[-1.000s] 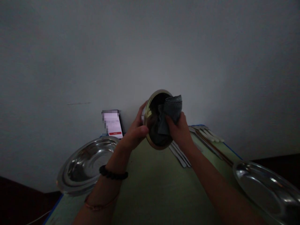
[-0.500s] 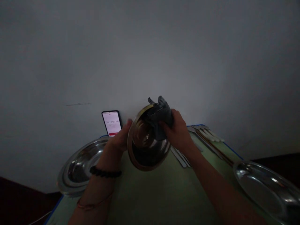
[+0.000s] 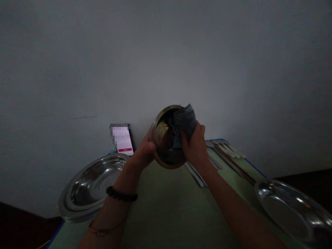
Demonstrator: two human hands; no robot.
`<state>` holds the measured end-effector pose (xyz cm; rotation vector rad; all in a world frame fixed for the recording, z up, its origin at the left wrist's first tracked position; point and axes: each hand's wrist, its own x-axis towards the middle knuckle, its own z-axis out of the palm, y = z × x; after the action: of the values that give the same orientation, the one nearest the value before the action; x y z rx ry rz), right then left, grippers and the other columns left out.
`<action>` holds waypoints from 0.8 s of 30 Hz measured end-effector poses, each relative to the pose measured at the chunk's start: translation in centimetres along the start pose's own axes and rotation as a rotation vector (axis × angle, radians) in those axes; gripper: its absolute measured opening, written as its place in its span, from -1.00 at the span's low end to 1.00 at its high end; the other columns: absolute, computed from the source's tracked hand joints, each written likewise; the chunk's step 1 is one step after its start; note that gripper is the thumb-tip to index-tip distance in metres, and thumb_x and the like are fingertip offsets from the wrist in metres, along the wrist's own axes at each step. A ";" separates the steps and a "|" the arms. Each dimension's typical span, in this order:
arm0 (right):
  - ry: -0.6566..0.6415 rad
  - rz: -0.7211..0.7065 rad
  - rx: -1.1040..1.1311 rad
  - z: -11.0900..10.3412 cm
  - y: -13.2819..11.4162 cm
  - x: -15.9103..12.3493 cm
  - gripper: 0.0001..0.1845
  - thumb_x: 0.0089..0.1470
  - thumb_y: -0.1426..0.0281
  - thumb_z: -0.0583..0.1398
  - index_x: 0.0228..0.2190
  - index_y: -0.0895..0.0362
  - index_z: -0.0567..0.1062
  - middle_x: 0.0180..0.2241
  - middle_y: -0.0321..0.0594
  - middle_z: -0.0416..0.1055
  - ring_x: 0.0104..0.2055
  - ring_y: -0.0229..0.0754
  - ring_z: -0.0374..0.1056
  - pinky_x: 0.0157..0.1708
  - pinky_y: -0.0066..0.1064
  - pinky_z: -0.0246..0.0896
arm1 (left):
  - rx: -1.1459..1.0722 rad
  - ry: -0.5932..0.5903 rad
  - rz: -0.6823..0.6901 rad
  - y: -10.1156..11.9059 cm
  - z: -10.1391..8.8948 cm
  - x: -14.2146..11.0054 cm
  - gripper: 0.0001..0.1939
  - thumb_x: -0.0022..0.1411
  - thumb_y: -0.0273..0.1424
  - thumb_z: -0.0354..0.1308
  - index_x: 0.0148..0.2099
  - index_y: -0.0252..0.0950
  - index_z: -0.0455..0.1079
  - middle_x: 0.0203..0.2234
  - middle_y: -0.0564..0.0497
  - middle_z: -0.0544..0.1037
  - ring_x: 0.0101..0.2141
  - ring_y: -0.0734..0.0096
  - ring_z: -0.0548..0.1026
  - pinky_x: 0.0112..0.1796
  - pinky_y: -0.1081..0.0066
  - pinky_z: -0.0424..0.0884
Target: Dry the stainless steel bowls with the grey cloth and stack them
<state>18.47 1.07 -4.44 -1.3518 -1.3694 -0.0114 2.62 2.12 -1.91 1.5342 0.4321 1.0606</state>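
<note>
A shiny metal bowl (image 3: 162,136) is held up above the table, tilted so its inside faces me. My left hand (image 3: 145,148) grips its left rim, with the thumb at the near side and the other fingers hidden behind the bowl. In my right hand (image 3: 196,143) is a grey patterned cloth (image 3: 184,122), closed in the fingers and pressed against the right part of the bowl's inside and rim. The cloth hides part of the bowl's interior.
Large metal basins (image 3: 66,204) sit at the table's left. A phone (image 3: 123,140) showing a timer leans on the wall. Table knives (image 3: 195,176), chopsticks (image 3: 234,162) and white-ended spoons (image 3: 234,152) lie to the right, beside an oval metal dish (image 3: 285,214). The green table (image 3: 168,211) meets the wall.
The bowl has moved up and to the right, turning slightly. My left hand has gone with it, its thumb now lower on the rim. The cloth and right hand have shifted a little right.
</note>
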 end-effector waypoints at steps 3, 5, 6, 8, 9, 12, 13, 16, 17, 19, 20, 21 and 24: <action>-0.086 0.044 -0.044 0.8 0.0 -0.5 -0.40 0.16 0.33 -0.02 0.17 0.32 0.01 -0.02 0.24 0.19 0.00 0.19 0.29 -0.13 -0.02 0.30 | -0.070 0.032 0.114 -0.5 0.0 0.5 -0.15 -0.13 -0.01 0.31 0.21 -0.09 0.20 -0.03 -0.06 0.54 0.09 -0.06 0.38 -0.06 0.15 0.44; -0.160 0.041 -0.101 0.7 -0.1 -0.5 -0.39 0.18 0.35 -0.03 0.20 0.34 -0.01 -0.02 0.24 0.20 -0.02 0.17 0.32 -0.15 -0.04 0.31 | -0.102 0.039 0.155 -0.7 0.0 0.7 -0.17 -0.09 -0.01 0.30 0.22 -0.11 0.20 0.02 -0.08 0.50 0.11 -0.06 0.36 -0.03 0.14 0.42; -0.179 0.030 -0.138 0.5 -0.1 -0.4 -0.39 0.18 0.35 -0.02 0.20 0.35 0.00 -0.02 0.23 0.20 -0.03 0.16 0.32 -0.14 -0.05 0.31 | -0.114 0.041 0.165 -0.7 0.0 0.8 -0.18 -0.07 0.01 0.29 0.21 -0.13 0.21 0.03 -0.10 0.49 0.11 -0.07 0.35 -0.02 0.14 0.41; -0.152 -0.020 -0.207 0.0 -0.1 -0.2 -0.37 0.14 0.36 0.05 0.19 0.33 0.05 -0.02 0.20 0.20 0.00 0.15 0.28 -0.08 -0.03 0.28 | -0.140 0.037 0.169 -0.7 0.2 1.0 -0.19 -0.06 0.06 0.26 0.19 -0.16 0.24 0.03 -0.12 0.50 0.11 -0.09 0.36 -0.01 0.12 0.40; -0.114 -0.058 -0.228 -0.3 -0.1 -0.1 -0.36 0.11 0.37 0.10 0.18 0.30 0.09 0.00 0.18 0.18 0.02 0.15 0.25 -0.05 -0.01 0.26 | -0.154 0.031 0.158 -0.7 0.3 1.1 -0.21 -0.04 0.07 0.24 0.18 -0.17 0.25 0.02 -0.13 0.51 0.11 -0.09 0.36 0.00 0.12 0.39; -0.036 -0.160 -0.232 -0.8 -0.1 0.4 -0.38 0.04 0.47 0.15 0.15 0.21 0.17 0.01 0.12 0.18 0.04 0.10 0.20 0.00 -0.01 0.22 | -0.197 0.003 0.090 -0.3 0.5 1.2 -0.32 0.03 0.06 0.18 0.13 -0.20 0.32 -0.04 -0.11 0.55 0.08 -0.07 0.39 -0.01 0.12 0.39; -0.046 -0.173 -0.226 -0.9 -0.1 0.4 -0.42 0.05 0.51 0.12 0.12 0.20 0.21 0.00 0.10 0.22 0.02 0.08 0.22 -0.01 -0.03 0.23 | -0.202 -0.013 0.066 -0.2 0.5 1.2 -0.33 0.04 0.06 0.17 0.11 -0.20 0.34 -0.07 -0.11 0.56 0.06 -0.07 0.41 -0.03 0.13 0.41; -0.156 -0.174 -0.216 -0.9 -0.5 0.4 -0.55 0.08 0.61 0.01 0.02 0.21 0.32 -0.09 0.04 0.34 -0.04 0.02 0.29 -0.06 -0.13 0.27 | -0.181 -0.047 0.021 0.3 0.3 1.0 -0.31 0.03 0.00 0.21 0.15 -0.20 0.30 -0.10 -0.10 0.58 -0.02 -0.05 0.48 -0.13 0.18 0.46; -0.201 -0.168 -0.220 -0.9 -0.7 0.3 -0.57 0.09 0.62 -0.02 0.00 0.21 0.34 -0.10 0.04 0.37 -0.05 0.01 0.31 -0.08 -0.16 0.28 | -0.167 -0.047 0.013 0.3 0.2 0.9 -0.28 0.02 -0.04 0.25 0.19 -0.19 0.25 -0.11 -0.10 0.57 -0.05 -0.02 0.50 -0.17 0.22 0.46; -0.277 -0.138 -0.248 -0.8 -1.0 0.0 -0.59 0.11 0.62 -0.03 -0.03 0.20 0.36 -0.12 0.03 0.40 -0.10 -0.01 0.36 -0.14 -0.21 0.29 | -0.134 -0.051 -0.025 0.2 -0.1 0.7 -0.17 -0.02 -0.11 0.31 0.26 -0.16 0.14 -0.11 -0.08 0.56 -0.13 0.07 0.53 -0.24 0.29 0.46; -0.305 -0.121 -0.267 -0.7 -1.1 -0.1 -0.61 0.11 0.62 -0.03 -0.05 0.20 0.36 -0.13 0.03 0.41 -0.14 -0.02 0.38 -0.18 -0.23 0.30 | -0.111 -0.065 -0.055 0.1 -0.2 0.6 -0.11 -0.04 -0.14 0.33 0.29 -0.14 0.08 -0.12 -0.07 0.56 -0.18 0.12 0.54 -0.28 0.32 0.45; -0.319 -0.106 -0.282 -0.6 -1.1 -0.3 -0.62 0.11 0.62 -0.03 -0.06 0.21 0.36 -0.15 0.03 0.42 -0.17 -0.02 0.39 -0.21 -0.23 0.30 | -0.087 -0.086 -0.087 0.0 -0.4 0.6 -0.06 -0.06 -0.16 0.35 0.31 -0.12 0.03 -0.13 -0.07 0.55 -0.22 0.16 0.55 -0.31 0.34 0.44; -0.264 -0.125 -0.247 -0.3 -0.9 -0.5 -0.67 0.11 0.61 -0.04 -0.11 0.23 0.36 -0.17 0.05 0.43 -0.19 -0.02 0.40 -0.24 -0.22 0.30 | -0.061 -0.130 -0.148 -0.1 -0.7 0.4 -0.03 -0.07 -0.14 0.35 0.33 -0.10 -0.01 -0.15 -0.07 0.54 -0.29 0.23 0.53 -0.35 0.37 0.41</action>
<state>17.93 0.23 -4.12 -1.5085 -1.7181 -0.0915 2.25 2.89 -1.94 1.4831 0.4128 0.8469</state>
